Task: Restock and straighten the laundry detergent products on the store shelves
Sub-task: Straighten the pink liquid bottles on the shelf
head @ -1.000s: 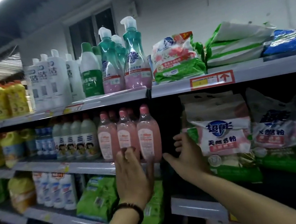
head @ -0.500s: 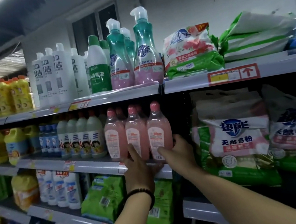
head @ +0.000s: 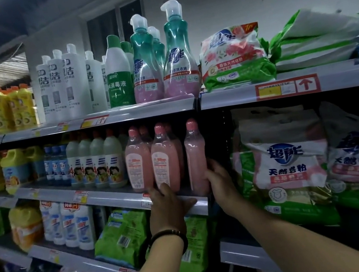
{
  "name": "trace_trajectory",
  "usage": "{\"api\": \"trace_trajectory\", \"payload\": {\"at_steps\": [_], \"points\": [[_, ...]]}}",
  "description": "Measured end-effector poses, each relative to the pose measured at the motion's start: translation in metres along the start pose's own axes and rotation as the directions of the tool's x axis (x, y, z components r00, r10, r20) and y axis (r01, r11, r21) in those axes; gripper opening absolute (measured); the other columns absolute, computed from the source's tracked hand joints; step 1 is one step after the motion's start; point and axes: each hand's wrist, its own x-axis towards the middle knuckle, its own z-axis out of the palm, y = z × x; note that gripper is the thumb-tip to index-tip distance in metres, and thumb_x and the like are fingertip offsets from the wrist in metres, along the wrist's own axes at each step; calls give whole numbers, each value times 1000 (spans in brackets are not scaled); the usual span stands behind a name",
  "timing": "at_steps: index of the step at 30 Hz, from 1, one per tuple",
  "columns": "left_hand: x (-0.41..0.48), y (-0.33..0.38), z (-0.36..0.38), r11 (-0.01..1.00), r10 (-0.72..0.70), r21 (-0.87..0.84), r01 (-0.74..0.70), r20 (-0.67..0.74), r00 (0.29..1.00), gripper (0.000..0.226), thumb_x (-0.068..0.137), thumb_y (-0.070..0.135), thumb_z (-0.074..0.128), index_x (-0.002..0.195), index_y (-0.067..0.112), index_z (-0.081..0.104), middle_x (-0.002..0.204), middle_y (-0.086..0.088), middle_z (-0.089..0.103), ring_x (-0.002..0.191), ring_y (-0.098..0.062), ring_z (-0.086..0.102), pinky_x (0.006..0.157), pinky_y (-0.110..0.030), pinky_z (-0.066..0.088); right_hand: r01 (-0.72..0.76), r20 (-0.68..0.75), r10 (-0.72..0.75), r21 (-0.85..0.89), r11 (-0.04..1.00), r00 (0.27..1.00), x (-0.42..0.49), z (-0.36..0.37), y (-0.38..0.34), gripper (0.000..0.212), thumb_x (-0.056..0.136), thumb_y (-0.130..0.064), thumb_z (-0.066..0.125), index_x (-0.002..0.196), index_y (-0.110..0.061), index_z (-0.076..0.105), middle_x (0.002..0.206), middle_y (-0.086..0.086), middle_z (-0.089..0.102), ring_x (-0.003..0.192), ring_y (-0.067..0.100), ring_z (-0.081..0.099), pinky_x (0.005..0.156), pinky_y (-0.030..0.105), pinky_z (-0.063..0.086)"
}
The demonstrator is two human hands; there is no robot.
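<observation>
Three pink detergent bottles stand at the right end of the middle shelf (head: 103, 198). My right hand (head: 220, 182) grips the lower right side of the rightmost pink bottle (head: 196, 156), whose label faces away. My left hand (head: 169, 204) rests on the shelf's front rail, its fingertips touching the base of the middle pink bottle (head: 165, 161). The left pink bottle (head: 137, 163) shows its label to the front.
White-and-green bottles (head: 98, 165) stand left of the pink ones. Teal pump bottles (head: 177, 58) and a powder bag (head: 234, 56) sit on the top shelf (head: 146, 111). Large powder bags (head: 289, 165) fill the right bay. Green pouches (head: 124, 236) lie below.
The rightmost pink bottle has been turned so its label faces away and now stands apart from the middle one. My right hand moved onto its right side. My left hand dropped to the rail.
</observation>
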Motion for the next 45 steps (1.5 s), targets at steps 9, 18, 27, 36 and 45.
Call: {"api": "trace_trajectory", "payload": {"at_steps": [9,18,27,36,45], "points": [[1,2,1,995,10,101,-14,36,999,88,86,71,63,139,8,32,160,-29,28,141,-39,49,102,-39,52,-18,-303,-65,-264,964,951,7,20,4,94,42,-57,97,119,-23,55,117,1,64,96,16,69,69,28,58],[2,-5,4,980,58,188,-63,30,998,62,96,16,68,144,6,30,157,-22,30,135,-38,55,101,-40,56,76,-476,-215,-295,953,853,-12,49,8,57,91,-66,66,122,-23,46,114,-2,66,86,13,66,60,22,45],[24,-39,-36,947,60,-297,-124,-215,975,46,90,53,73,115,25,47,116,-6,63,93,-28,67,71,-32,52,51,-496,-345,-513,857,797,-8,53,16,61,94,-72,50,121,-18,43,118,9,64,84,22,62,57,22,38],[70,6,-64,923,384,169,-346,-337,859,67,96,47,56,154,59,25,148,-13,28,129,-39,37,101,-49,47,100,-479,-439,-581,808,760,-7,54,22,65,93,-75,41,119,-16,42,117,12,63,94,33,68,62,29,41],[80,5,-53,929,346,-58,-366,-215,913,55,82,49,69,132,45,47,155,-9,31,142,-39,34,93,-50,55,84,-490,-438,-589,804,754,-6,55,24,59,94,-73,46,115,-18,40,116,11,63,93,32,68,65,31,41]]}}
